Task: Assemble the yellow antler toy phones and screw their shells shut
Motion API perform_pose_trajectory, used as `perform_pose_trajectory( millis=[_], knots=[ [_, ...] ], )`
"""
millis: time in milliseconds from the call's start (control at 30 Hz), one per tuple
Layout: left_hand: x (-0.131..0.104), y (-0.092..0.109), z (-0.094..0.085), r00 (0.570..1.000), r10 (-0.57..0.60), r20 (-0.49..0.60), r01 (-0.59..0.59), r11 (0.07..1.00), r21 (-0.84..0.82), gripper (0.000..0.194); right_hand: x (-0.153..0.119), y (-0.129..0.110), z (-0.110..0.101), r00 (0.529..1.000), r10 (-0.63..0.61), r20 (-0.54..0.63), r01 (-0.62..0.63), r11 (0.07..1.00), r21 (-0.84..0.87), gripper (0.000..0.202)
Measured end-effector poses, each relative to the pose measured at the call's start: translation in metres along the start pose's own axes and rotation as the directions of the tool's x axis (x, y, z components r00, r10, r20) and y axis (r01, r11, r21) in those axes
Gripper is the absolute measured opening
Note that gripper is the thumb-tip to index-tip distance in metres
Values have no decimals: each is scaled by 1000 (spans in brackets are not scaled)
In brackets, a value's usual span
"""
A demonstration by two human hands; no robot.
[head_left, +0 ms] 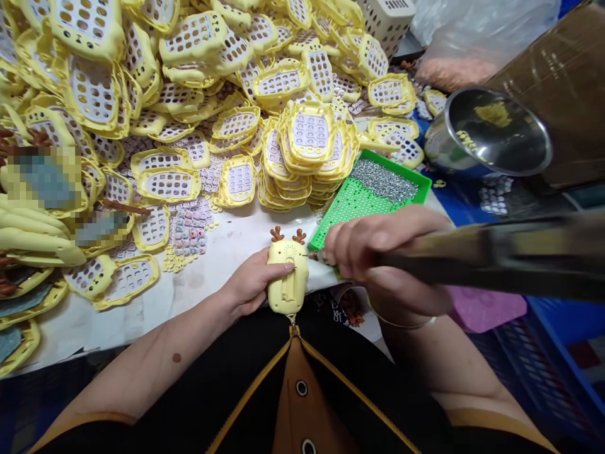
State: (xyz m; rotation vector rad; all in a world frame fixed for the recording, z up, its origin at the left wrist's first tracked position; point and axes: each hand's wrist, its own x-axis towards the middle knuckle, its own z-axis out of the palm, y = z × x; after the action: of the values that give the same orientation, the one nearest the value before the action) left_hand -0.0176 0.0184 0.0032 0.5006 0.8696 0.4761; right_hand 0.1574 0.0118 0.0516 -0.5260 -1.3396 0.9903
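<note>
My left hand (251, 281) grips a yellow toy phone (280, 291) with brown antlers, its thumb lying across the back. The toy's back faces up, with a speaker grille and an uncovered, battery-shaped recess showing. In my right hand (373, 243) is a long dark screwdriver (491, 255), blurred and close to the camera. Its thin tip points left at the toy's upper right edge; whether it touches cannot be made out. Just beyond the right hand, a green tray (333, 217) holds many small silver screws (382, 181).
Yellow shells with white keypads (189, 41) are heaped across the back and left. A stack of keypad shells (309, 135) stands behind the toy. To the right are a metal bowl (501, 135), a cardboard box (558, 82) and a pink piece (486, 308).
</note>
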Motion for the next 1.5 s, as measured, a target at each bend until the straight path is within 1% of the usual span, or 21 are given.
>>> perform_pose_trajectory(
  millis=[67, 133, 233, 300, 433, 567, 733, 800, 933, 1000, 1067, 1167, 1333, 1500],
  knots=[
    [0, 1, 0, 1000, -21, -13, 21, 1000, -8, 46, 5, -2, -7, 998, -55, -40, 55, 999, 1, 11],
    [-1, 1, 0, 999, -38, -18, 38, 999, -11, 48, 8, 4, -17, 995, -78, -67, 75, 996, -54, 14],
    [-2, 2, 0, 999, -45, -14, 44, 999, -14, 49, 7, 24, -33, 993, -67, -102, 54, 992, -118, 21],
    [-2, 2, 0, 999, -40, -11, 40, 999, -14, 49, 4, 35, -40, 991, -43, -124, 24, 988, -152, 22],
    [-1, 4, 1, 999, -50, -5, 50, 999, -15, 50, 1, 43, -42, 991, -4, -130, -25, 974, -225, 21],
    [-1, 5, 1, 998, -56, -15, 55, 998, -11, 49, 0, 44, -42, 991, -1, -131, -29, 974, -226, 19],
    [-1, 4, 0, 999, -53, -6, 53, 999, 5, 47, -1, 45, -45, 988, 51, -146, -86, 967, -242, 19],
    [0, 4, -1, 999, -51, -13, 51, 999, 8, 46, 1, 40, -42, 989, 41, -144, -74, 972, -225, 19],
    [0, 2, -1, 997, -78, -15, 78, 997, 17, 39, 9, 15, -24, 983, -90, -160, 72, 991, -114, 15],
    [0, 2, -1, 997, -79, -2, 79, 997, 18, 36, 10, 3, -11, 987, -78, -143, 71, 996, -53, 12],
    [0, 1, 0, 999, -48, 4, 48, 999, 21, 36, 9, -4, 1, 996, -28, -80, 27, 1000, -16, 13],
    [0, 0, 1, 1000, -4, 1, 4, 999, 37, 35, 5, -2, 14, 1000, 7, 7, -7, 1000, 6, 16],
    [0, -2, -1, 999, 27, 35, -29, 999, 38, 32, 4, 13, 20, 999, 36, 25, -35, 998, -44, 18],
    [2, -4, -4, 999, 34, 41, -36, 999, 32, 32, 7, 15, 21, 997, 45, 60, -43, 998, -37, 23]
  ],
)
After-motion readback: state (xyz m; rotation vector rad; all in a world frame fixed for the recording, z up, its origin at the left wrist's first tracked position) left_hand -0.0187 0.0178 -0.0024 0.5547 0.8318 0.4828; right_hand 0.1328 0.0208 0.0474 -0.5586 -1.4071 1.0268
